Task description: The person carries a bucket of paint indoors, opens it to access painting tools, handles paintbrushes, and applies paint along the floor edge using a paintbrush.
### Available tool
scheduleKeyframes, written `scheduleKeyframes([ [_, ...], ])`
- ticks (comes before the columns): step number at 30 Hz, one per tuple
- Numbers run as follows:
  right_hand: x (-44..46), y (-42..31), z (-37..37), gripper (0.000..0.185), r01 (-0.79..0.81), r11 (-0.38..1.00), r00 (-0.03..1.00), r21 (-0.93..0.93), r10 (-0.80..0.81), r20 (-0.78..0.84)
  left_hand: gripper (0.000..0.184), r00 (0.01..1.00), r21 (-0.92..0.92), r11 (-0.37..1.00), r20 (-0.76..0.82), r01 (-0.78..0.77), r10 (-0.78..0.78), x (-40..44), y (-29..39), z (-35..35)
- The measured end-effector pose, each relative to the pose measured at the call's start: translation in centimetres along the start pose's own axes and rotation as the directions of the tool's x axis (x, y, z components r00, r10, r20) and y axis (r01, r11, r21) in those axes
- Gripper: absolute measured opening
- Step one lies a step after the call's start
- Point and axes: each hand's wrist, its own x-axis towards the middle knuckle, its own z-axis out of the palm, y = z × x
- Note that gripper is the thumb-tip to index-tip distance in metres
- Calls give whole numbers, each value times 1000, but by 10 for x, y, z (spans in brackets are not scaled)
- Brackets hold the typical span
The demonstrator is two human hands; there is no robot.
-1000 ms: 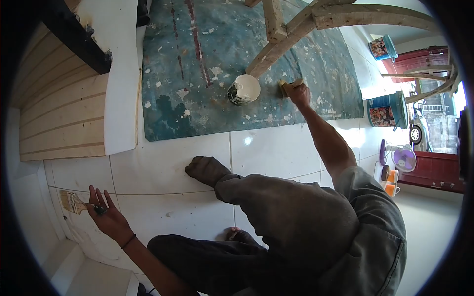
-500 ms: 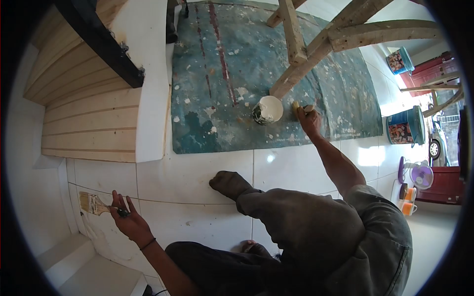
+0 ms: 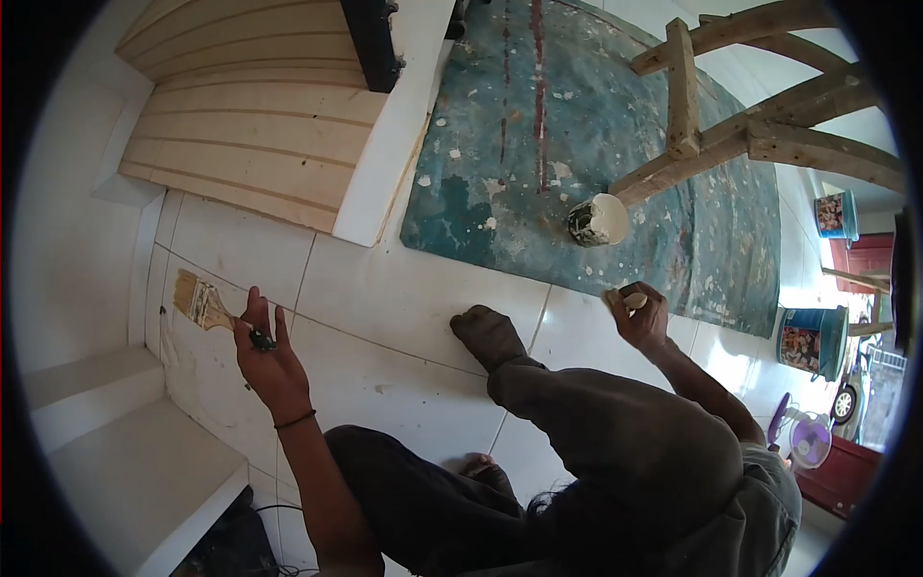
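Note:
On the left, my left hand (image 3: pixel 274 361) is closed around the handle of a wide paintbrush (image 3: pixel 204 301), with some fingers stretched out. Its pale bristles point up and left, toward the wall. My right hand (image 3: pixel 646 317) grips a smaller paintbrush (image 3: pixel 635 301) by its handle, over the white tile close to the edge of the drop cloth. Its short bristles are partly hidden by the fingers. Up and left of that hand a small paint pot (image 3: pixel 598 221) with white inside stands on the stained green drop cloth (image 3: pixel 519 212), apart from both brushes.
A wooden trestle frame (image 3: pixel 721 144) stands on the cloth behind the pot. Slatted wood panelling (image 3: pixel 240 144) with a white edge board is at upper left. Paint buckets (image 3: pixel 812 341) and a purple fan (image 3: pixel 810 440) stand at right. A white step (image 3: pixel 125 452) is at lower left.
My right hand has drawn back with the small brush from above the drop cloth toward my body. My left hand still holds the wide brush. The view has shifted and turned.

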Motion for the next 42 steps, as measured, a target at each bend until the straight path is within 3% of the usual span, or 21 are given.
scheduleKeyframes([
  [1,15,-36,-2,16,-148,975,984,167,129,119,40,1000,-18,1000,20,2,-1,0,0,2],
  [2,24,-56,5,15,-223,947,959,230,172,224,37,999,-36,999,41,6,-5,-3,0,4],
  [3,38,-78,7,22,-416,880,875,227,320,362,37,999,-47,999,36,16,-14,-6,2,8],
  [4,52,-91,16,29,-366,882,902,298,257,348,37,1000,-48,999,22,15,-14,-6,2,8],
  [7,89,-101,60,31,-425,789,893,444,284,350,37,998,-43,999,59,17,-15,-8,3,5],
  [9,125,-100,89,36,-542,623,839,564,356,412,38,997,0,1000,82,-2,2,-9,5,3],
  [10,148,-104,95,32,-561,631,826,536,387,409,38,997,3,1000,78,-4,4,-9,7,1],
  [13,201,-111,130,21,-544,334,802,769,477,360,37,999,23,1000,45,4,-5,-11,14,-13],
  [16,236,-107,171,20,-465,227,832,856,444,334,36,997,56,997,58,-48,44,-12,21,-30],
  [18,252,-114,192,20,-489,261,840,832,397,369,36,997,63,997,-60,-44,48,-13,27,-38],
  [23,282,-112,233,18,-570,447,821,689,301,484,37,990,95,993,-117,-68,79,-16,37,-72],
  [25,311,-75,261,17,-406,628,909,664,354,221,37,984,106,992,-162,-63,80,-18,44,-79],
  [27,348,-31,282,23,-337,632,885,698,466,5,38,977,127,990,-192,-67,91,-21,45,-90],
  [29,375,-18,272,20,-185,843,828,504,411,-383,38,974,149,986,-201,-74,104,-24,50,-98],
  [33,379,-35,257,21,-102,872,741,479,388,-548,39,964,144,984,-229,-108,139,-25,52,-110],
  [35,347,-47,264,21,-241,761,906,602,398,-141,39,960,128,986,-244,-105,135,-24,54,-108],
  [37,294,-83,261,20,-255,727,951,637,306,31,39,959,115,989,-256,-97,124,-26,56,-104],
  [38,264,-102,255,20,-318,698,948,642,249,198,38,966,106,990,-230,-98,120,-25,55,-99],
  [39,230,-139,243,22,-443,583,897,681,298,328,38,973,95,990,-199,-100,117,-24,54,-95],
  [40,191,-147,256,20,-397,621,906,675,146,399,38,973,92,991,-199,-100,116,-21,50,-94],
  [42,149,-182,227,19,-546,546,701,636,-117,703,38,982,92,991,-153,-99,112,-17,45,-93],
])
